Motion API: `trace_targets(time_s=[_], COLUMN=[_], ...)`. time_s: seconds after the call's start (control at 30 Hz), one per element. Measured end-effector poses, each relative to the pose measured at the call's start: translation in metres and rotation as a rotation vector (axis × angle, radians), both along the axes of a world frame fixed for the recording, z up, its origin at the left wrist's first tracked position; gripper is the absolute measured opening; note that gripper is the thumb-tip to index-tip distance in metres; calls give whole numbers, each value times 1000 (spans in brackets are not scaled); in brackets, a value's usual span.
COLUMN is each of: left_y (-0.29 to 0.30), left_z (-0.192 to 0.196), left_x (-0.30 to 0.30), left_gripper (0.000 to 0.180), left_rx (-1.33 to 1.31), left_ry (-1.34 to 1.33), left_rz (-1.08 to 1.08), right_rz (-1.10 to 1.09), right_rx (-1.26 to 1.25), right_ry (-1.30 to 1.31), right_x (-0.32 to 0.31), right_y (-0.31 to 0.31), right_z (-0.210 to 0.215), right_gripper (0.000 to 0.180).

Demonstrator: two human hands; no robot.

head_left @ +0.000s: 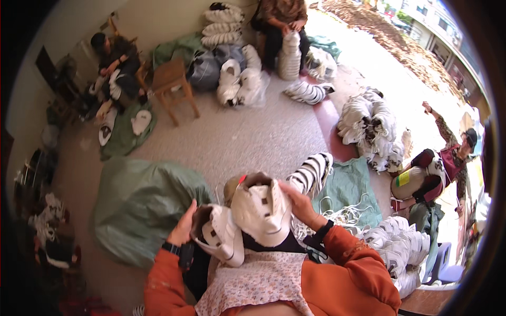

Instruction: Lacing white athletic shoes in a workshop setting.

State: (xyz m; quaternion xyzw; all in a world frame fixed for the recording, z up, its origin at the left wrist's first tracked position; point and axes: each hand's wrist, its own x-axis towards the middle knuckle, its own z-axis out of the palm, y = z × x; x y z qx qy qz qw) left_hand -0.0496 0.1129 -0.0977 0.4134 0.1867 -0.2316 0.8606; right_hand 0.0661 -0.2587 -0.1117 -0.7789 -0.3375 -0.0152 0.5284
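Over my lap I have two white shoe uppers without laces, side by side and touching. My left hand [184,225] grips the smaller-looking white shoe upper [224,239] at its brown-lined opening. Closed on the side of the other white shoe upper [262,218] is my right hand [302,205]; a red spot shows near its collar. Most fingertips are hidden behind the uppers. Just beyond my right hand stands a nested row of black-and-white uppers [312,173]. Loose white laces [345,215] lie on a green sheet [354,184] to the right.
A large green sack [145,210] bulges at my left. Stacked white shoes [398,247] sit at my right, with a shoe pile [369,118] beyond. A wooden stool [169,79] stands farther off. Two seated people handle shoes at the back; another person [453,163] is at far right.
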Motion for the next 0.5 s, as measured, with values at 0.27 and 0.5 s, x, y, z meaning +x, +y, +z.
trace_targets(time_s=[0.27, 0.5], left_y=[3, 30], left_z=[10, 64], left_x=[-20, -13], left_gripper=[46, 39], left_rx=[246, 229], left_ry=[-10, -92], left_rz=[-51, 48], right_rz=[93, 16], right_rx=[191, 282], right_ry=[554, 1038], right_x=[21, 32], right_y=[5, 51], right_z=[27, 34], right_gripper=[48, 63])
